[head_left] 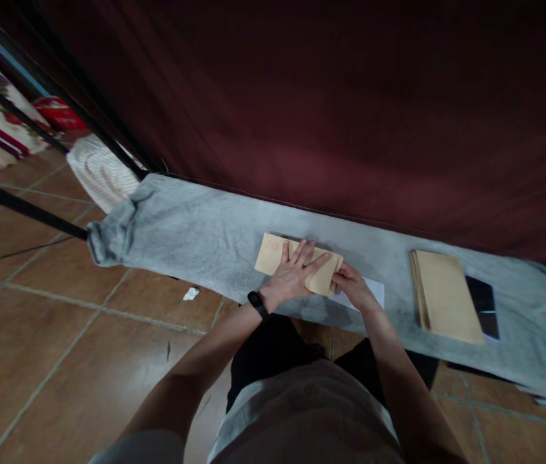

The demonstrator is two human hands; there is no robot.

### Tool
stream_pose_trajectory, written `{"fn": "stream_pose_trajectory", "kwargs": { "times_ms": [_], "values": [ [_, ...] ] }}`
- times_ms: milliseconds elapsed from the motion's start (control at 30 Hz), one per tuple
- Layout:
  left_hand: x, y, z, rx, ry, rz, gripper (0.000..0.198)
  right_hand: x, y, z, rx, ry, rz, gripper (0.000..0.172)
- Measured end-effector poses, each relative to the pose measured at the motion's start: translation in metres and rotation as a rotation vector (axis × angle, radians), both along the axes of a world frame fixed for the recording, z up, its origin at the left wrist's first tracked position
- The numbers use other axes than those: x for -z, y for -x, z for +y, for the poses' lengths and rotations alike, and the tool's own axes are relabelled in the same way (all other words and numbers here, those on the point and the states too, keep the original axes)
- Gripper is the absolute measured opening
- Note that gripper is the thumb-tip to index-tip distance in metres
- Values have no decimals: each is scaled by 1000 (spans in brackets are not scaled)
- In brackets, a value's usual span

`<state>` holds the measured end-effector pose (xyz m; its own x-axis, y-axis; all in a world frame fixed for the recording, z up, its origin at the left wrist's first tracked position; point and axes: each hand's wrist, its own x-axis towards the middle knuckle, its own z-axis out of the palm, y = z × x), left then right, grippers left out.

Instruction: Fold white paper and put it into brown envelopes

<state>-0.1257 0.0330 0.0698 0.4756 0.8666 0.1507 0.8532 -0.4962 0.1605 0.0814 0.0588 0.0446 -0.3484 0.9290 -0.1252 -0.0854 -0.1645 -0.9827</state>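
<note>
A brown paper envelope (267, 253) with faint red print at its left end lies on the grey cloth. My left hand (292, 276), a black band on its wrist, rests flat across it with the fingers spread. At the envelope's right end, my right hand (354, 285) has its fingers closed on the edge; the fingertips are partly hidden. White paper (375, 291) shows under the right hand and the envelope's right end. I cannot tell whether any of it is inside the envelope.
A stack of brown envelopes (447, 296) lies to the right, partly over a dark flat object (489, 309). The grey cloth (195, 225) covers a long narrow surface against a dark red curtain (350, 129). Black metal bars (26, 205) stand at left. A white scrap (191, 294) is on the tiled floor.
</note>
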Motion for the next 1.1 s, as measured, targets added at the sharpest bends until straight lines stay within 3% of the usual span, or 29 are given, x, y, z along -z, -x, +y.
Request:
{"fn": "stream_pose_trajectory", "kwargs": {
  "times_ms": [200, 367, 500, 633, 700, 833, 1100],
  "values": [
    [6, 5, 6, 16, -2, 13, 112, 8, 1, 5, 47, -88, -106, 26],
    [7, 6, 10, 36, -42, 8, 112, 20, 1, 11, 127, -126, -367, 25],
    [10, 4, 13, 4, -56, -6, 109, 15, -3, 5, 280, -252, -641, 26],
    [21, 2, 18, -17, -45, -18, 111, 5, -8, -5, 420, -388, -670, 25],
    [27, 2, 22, -22, -22, -27, 115, 4, -8, -8, 368, -379, -605, 25],
    [33, 5, 29, -7, 25, -35, 119, 8, 0, -8, 153, -182, -473, 31],
    [25, 12, 30, 83, 49, -61, 118, -1, 6, 16, -183, 170, -50, 18]
  ]
}}
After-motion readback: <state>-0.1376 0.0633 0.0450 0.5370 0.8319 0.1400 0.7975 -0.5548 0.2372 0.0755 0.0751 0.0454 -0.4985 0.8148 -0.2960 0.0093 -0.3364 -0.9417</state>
